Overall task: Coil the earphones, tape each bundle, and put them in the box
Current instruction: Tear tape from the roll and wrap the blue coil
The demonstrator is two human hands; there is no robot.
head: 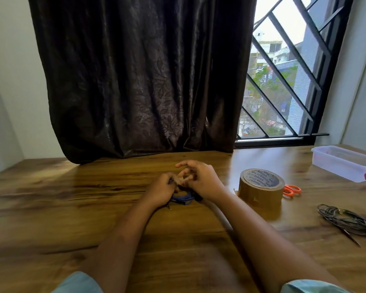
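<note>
A coiled blue earphone bundle (pixel 183 198) lies between my hands at the middle of the wooden table (pixel 72 208). My left hand (pixel 162 190) grips the top of the coil with curled fingers. My right hand (pixel 201 179) pinches a small piece of brown tape (pixel 181 180) against the bundle, index finger raised. A brown tape roll (pixel 261 188) stands just right of my right hand. The clear plastic box (pixel 344 162) with a red latch sits at the far right. A pile of dark earphones (pixel 347 220) lies at the right edge.
Orange-handled scissors (pixel 291 190) lie behind the tape roll. A dark curtain (pixel 140 81) hangs to the table's back edge, and a barred window (pixel 283 81) is at the back right. White walls close in on the left and right.
</note>
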